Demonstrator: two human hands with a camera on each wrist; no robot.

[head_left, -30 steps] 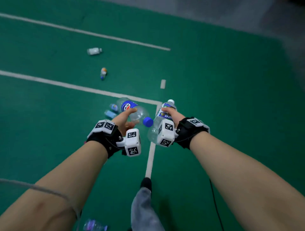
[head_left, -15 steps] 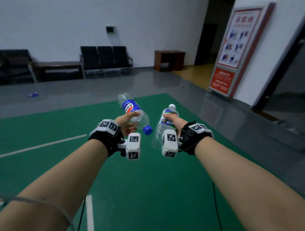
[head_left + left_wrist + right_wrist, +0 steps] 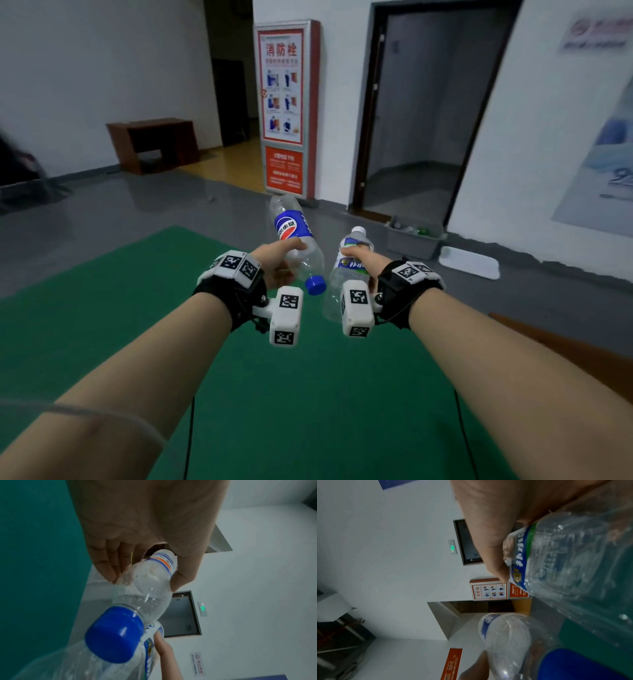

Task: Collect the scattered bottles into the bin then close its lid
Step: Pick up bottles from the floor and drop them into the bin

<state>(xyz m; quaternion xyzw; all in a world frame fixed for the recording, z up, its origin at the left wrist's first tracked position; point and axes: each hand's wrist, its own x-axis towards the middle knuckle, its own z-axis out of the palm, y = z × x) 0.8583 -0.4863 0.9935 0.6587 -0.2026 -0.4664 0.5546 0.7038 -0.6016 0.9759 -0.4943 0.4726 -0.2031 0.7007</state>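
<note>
Clear cola bottle in left hand grip; water bottle in right hand grip.

- Left hand seen from the palm side, fingers and thumb curled round a clear cola bottle.
- Blue cap pointing toward the lens, bottle base away.
- Second clear bottle, blue-and-white label, just behind the cap; another finger resting on it.
- Green floor left, white wall right.
</note>
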